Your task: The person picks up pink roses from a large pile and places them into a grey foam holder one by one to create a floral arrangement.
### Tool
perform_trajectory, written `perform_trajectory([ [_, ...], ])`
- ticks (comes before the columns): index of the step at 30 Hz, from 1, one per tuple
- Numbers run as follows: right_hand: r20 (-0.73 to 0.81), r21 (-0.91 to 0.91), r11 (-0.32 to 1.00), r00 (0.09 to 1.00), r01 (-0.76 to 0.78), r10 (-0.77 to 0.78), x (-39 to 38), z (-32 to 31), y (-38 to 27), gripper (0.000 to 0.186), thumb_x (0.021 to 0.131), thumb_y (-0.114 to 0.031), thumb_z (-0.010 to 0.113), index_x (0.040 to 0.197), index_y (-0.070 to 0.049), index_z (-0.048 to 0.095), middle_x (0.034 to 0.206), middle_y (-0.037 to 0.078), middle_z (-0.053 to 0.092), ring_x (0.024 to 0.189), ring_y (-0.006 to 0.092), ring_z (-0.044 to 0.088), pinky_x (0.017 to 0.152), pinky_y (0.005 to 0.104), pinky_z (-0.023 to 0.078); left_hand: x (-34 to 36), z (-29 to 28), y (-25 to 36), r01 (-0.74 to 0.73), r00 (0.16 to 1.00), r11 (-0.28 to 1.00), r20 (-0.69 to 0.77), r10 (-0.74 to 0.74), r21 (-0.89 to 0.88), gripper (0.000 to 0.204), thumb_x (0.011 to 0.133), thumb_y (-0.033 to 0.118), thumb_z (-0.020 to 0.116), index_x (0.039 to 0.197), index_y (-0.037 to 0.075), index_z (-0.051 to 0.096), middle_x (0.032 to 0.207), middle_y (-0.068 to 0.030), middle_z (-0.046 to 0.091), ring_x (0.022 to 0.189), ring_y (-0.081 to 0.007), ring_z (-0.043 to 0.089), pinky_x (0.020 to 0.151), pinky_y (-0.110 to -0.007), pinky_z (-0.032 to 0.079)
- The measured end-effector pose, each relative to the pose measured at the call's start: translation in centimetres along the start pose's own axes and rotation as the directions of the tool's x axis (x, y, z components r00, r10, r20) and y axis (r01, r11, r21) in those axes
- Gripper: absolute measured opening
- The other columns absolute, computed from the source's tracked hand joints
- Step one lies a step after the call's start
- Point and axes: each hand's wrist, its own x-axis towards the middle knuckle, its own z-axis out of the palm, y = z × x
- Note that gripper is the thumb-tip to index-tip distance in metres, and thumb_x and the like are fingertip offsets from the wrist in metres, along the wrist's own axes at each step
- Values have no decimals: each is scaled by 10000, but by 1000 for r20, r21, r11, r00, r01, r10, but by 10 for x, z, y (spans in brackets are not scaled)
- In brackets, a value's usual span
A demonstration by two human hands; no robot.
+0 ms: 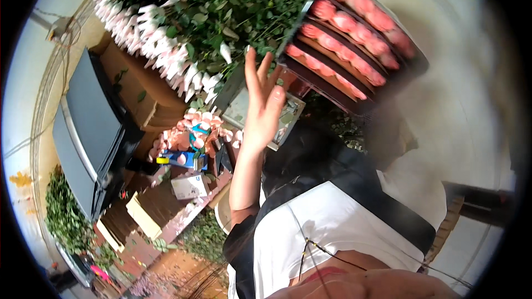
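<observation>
My left hand (260,99) is raised in the middle with its fingers extended and apart, just left of the lower left corner of a dark box (349,50) holding rows of pink rose heads, tilted at the upper right. I cannot tell whether a fingertip touches the box. Behind and below the hand is a metal tray or plate (285,127). Leafy stems (205,0) with wrapped pale rose heads (160,55) lie above it. My right hand is not in sight; whatever supports the box is hidden.
At the left are a dark grey folded board or case (91,138), an open cardboard box (133,99), loose pink petals (183,133), a blue tool box (188,161), a white carton (188,185) and stacked brown card (116,221). More greenery (66,205) lies at the lower left.
</observation>
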Motion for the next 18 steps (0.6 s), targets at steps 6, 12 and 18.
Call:
perform_trajectory([
  [6, -44, -54, 997, 997, 59, -62, -14, 9, -4, 588, 1045, -315, 495, 1520, -29, 300, 1522, 132, 405, 1357, 280, 429, 1124, 389, 355, 10, 43, 14, 26, 998, 997, -53, -30, -73, 887, 977, 58, 553, 1587, 190, -77, 1493, -143, 375, 1264, -229, 472, 1009, -358, 440],
  [12, -40, -63, 996, 997, 62, -64, -6, 12, 5, 586, 1045, -315, 494, 1519, -29, 302, 1517, 136, 410, 1356, 279, 432, 1126, 389, 354, 12, 34, 0, -12, 998, 998, -63, 8, -69, 832, 974, 54, 557, 1592, 189, 18, 1444, -140, 444, 1234, -208, 497, 980, -335, 464],
  [18, -40, -114, 991, 996, 71, -76, 4, 20, 3, 584, 1046, -316, 493, 1519, -29, 304, 1513, 139, 414, 1355, 278, 435, 1129, 389, 353, 11, 31, 2, -15, 999, 997, -45, 12, -80, 811, 939, 17, 543, 1581, 159, 68, 1474, -133, 401, 1284, -216, 452, 1031, -352, 414],
])
